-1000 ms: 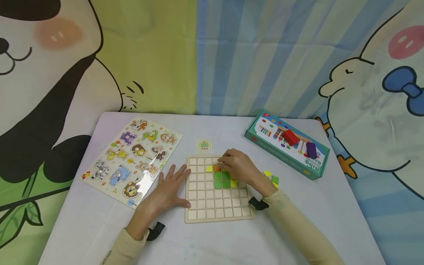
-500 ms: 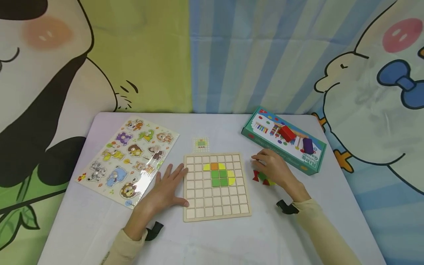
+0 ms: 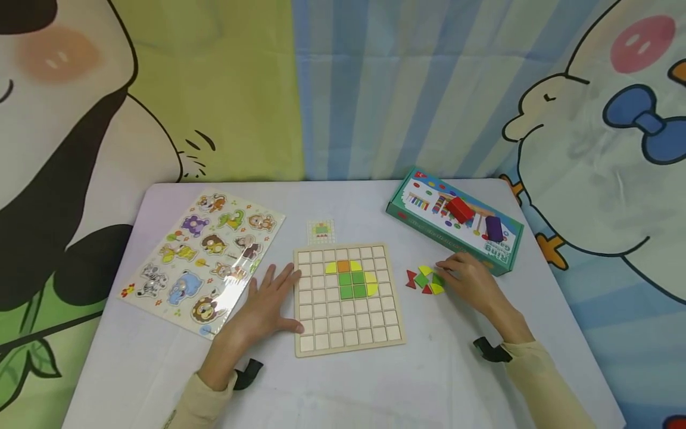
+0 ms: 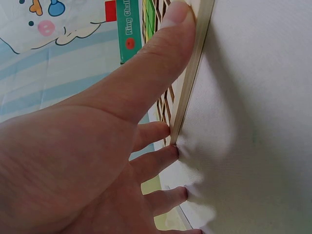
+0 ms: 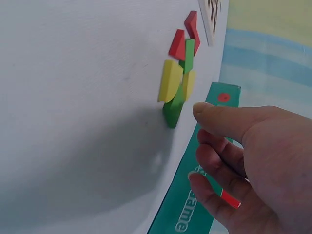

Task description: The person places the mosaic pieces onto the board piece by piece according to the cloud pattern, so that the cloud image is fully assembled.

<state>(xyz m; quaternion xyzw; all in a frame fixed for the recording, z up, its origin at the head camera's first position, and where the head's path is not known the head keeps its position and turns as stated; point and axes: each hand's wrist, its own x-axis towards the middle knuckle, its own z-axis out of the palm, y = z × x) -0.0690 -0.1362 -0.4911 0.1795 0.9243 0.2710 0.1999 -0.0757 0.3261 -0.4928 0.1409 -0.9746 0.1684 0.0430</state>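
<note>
A wooden grid board [image 3: 321, 326] lies in the middle of the table. Several green tiles [image 3: 352, 285], an orange tile [image 3: 343, 266] and rounded yellow tiles [image 3: 371, 289] sit in its cells. My left hand [image 3: 259, 313] spreads its fingers along the board's left edge, its thumb [image 4: 161, 46] resting on the rim. To the board's right is a small cluster of loose pieces: red triangles [image 3: 411, 279], green pieces [image 3: 422, 279] and yellow ones [image 5: 169, 82]. My right hand [image 3: 474, 289] hovers at the cluster's right side, fingers loosely bent and holding nothing, thumb close to a green piece [image 5: 173, 109].
Behind the board lies a small pattern card [image 3: 321, 231]. An animal picture board [image 3: 214, 268] lies at the left. A green game box [image 3: 429, 229] stands at the back right, carrying a red block [image 3: 460, 210] and a purple block [image 3: 493, 229].
My right hand has left the board, where a yellow tile now shows beside the orange one, and moved right to the loose pieces. My left hand stays at the board's edge.
</note>
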